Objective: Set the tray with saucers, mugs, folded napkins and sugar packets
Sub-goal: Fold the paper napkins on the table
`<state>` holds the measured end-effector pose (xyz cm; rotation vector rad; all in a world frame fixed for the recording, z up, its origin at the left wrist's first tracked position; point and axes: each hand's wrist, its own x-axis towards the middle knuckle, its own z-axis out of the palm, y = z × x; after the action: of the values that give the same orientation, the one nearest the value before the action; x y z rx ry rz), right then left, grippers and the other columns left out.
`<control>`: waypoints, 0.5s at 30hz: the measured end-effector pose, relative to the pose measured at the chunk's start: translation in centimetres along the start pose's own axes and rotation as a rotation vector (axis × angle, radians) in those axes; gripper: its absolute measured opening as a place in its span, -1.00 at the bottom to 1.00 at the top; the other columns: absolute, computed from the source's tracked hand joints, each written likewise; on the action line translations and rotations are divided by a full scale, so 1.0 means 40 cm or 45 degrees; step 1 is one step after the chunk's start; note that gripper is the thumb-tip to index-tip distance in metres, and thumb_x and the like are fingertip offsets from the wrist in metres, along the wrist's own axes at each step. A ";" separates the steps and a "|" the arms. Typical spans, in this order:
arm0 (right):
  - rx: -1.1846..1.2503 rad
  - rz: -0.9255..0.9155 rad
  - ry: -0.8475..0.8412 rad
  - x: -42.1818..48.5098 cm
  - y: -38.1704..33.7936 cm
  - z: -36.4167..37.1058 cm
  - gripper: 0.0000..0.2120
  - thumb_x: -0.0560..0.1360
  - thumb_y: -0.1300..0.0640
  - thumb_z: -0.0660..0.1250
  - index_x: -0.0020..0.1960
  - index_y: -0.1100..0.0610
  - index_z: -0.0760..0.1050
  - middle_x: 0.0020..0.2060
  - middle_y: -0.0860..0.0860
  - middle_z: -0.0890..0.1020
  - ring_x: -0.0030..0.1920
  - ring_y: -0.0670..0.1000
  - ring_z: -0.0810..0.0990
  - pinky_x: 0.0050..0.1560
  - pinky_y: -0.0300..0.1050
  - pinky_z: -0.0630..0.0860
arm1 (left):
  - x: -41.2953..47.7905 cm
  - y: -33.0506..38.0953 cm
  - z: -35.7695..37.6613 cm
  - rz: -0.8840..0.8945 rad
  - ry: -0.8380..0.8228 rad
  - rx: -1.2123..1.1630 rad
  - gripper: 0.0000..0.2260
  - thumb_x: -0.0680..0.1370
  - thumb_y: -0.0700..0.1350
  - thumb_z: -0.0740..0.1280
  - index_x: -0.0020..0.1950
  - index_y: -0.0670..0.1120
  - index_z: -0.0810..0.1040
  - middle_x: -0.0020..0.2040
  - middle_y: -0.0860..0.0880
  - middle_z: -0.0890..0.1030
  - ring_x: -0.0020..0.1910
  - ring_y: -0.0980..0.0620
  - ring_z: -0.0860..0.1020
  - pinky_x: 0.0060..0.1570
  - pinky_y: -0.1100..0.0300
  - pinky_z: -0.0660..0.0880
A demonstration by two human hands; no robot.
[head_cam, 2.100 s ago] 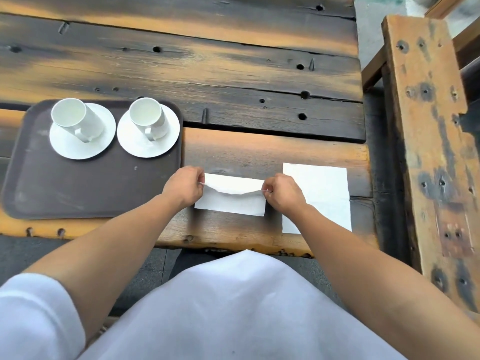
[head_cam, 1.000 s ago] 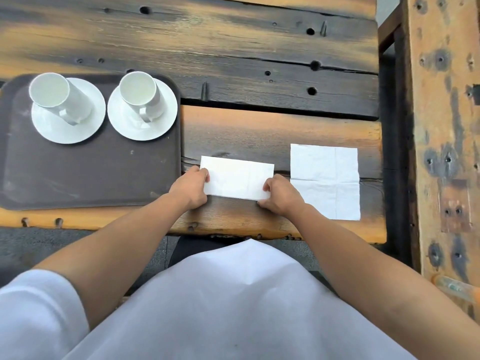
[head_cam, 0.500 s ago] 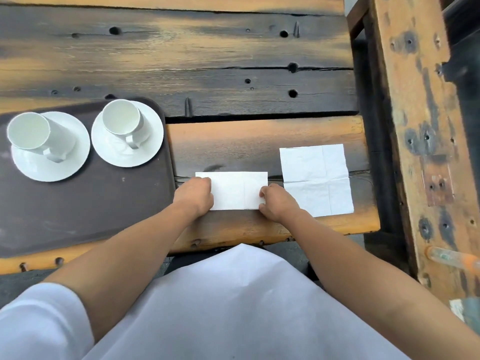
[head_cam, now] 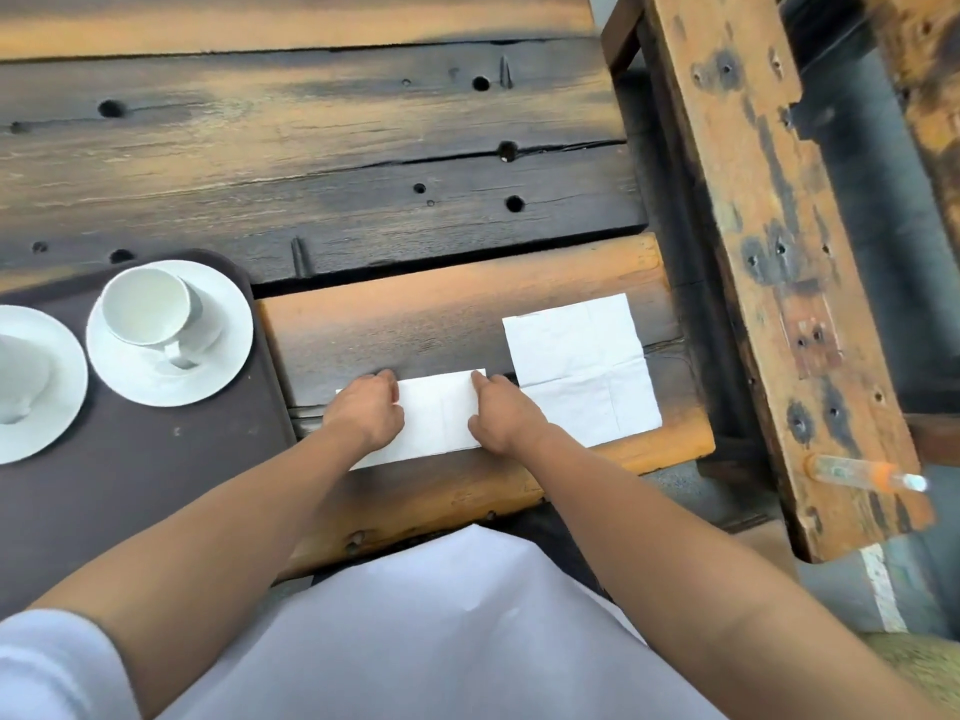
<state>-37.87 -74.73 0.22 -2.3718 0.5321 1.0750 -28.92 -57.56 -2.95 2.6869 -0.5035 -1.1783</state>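
Left hand [head_cam: 370, 407] and right hand [head_cam: 501, 415] both lie palm-down on the folded napkin [head_cam: 439, 418], fingers curled loosely and pressing its two short ends; grip of each is a flat press, nothing pinched or lifted. Napkin lies flat on the tabletop [head_cam: 415, 319] near its front edge. Just beside it to the right, almost touching, lies a second napkin [head_cam: 582, 366], unfolded, creases visible. Left of the hands: brown tray [head_cam: 171, 459] carrying a white saucer [head_cam: 228, 324] with a mug [head_cam: 150, 309] on it, and another saucer [head_cam: 57, 387] with its mug [head_cam: 18, 379] cut by the frame edge.
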 end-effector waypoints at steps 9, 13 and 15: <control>-0.042 -0.231 -0.040 0.031 0.106 -0.083 -0.63 0.52 0.22 0.21 0.31 0.25 0.39 0.25 0.16 0.50 0.26 0.16 0.48 0.23 0.02 0.50 | 0.004 0.115 -0.004 -0.379 0.027 0.041 -0.79 0.53 -0.14 0.20 0.14 -0.01 0.49 0.08 -0.09 0.55 -0.04 -0.09 0.44 -0.13 0.12 0.40; -0.055 -0.305 0.023 0.042 0.227 -0.171 -0.82 0.53 0.20 0.22 0.10 0.25 0.41 0.10 0.17 0.50 0.15 0.19 0.51 0.07 -0.02 0.49 | 0.016 0.234 0.012 -0.427 0.002 0.005 -0.75 0.53 -0.14 0.22 0.18 -0.13 0.53 -0.07 -0.08 0.55 -0.05 -0.12 0.48 -0.12 0.10 0.43; -0.071 -0.288 0.048 0.053 0.298 -0.214 -0.81 0.54 0.18 0.21 0.11 0.25 0.39 0.12 0.17 0.49 0.20 0.21 0.49 0.08 -0.03 0.47 | 0.029 0.313 0.017 -0.394 0.023 -0.029 -0.77 0.54 -0.12 0.23 0.17 -0.11 0.53 0.05 -0.12 0.59 0.06 -0.15 0.52 -0.04 0.09 0.47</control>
<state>-37.79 -89.55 0.36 -2.4352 0.2412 0.9566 -31.68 -69.63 -0.67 2.8242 -0.0697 -1.2194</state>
